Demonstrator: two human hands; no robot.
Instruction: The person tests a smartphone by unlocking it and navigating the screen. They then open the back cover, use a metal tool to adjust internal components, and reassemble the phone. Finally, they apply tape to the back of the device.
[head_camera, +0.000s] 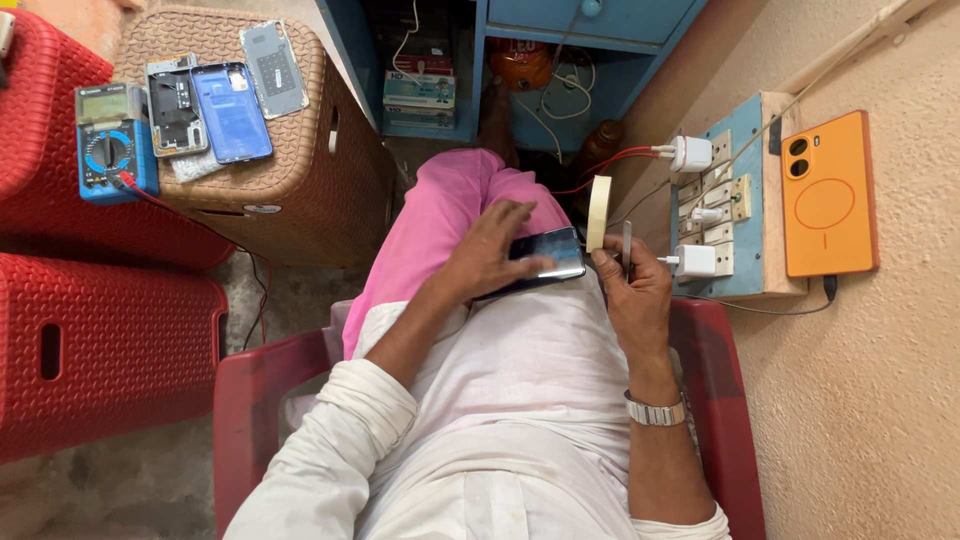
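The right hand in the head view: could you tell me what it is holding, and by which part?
The right hand pinches a roll of tape by its lower rim, with a thin metal tool gripped at its lower end.

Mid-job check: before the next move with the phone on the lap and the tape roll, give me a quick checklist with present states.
1. Left hand rests on the dark phone, steadying it on the lap: ok.
2. Right hand holds the tape roll upright beside the phone: ok.
3. Thin metal tool in the right hand's grip: ok; its tip type: cannot tell.
4. Loose end of tape freed: cannot tell.
5. Phone screen free of cracks: cannot tell, glare.
6. Opened phone parts and blue multimeter lie on the wicker stool, apart from both hands: ok.
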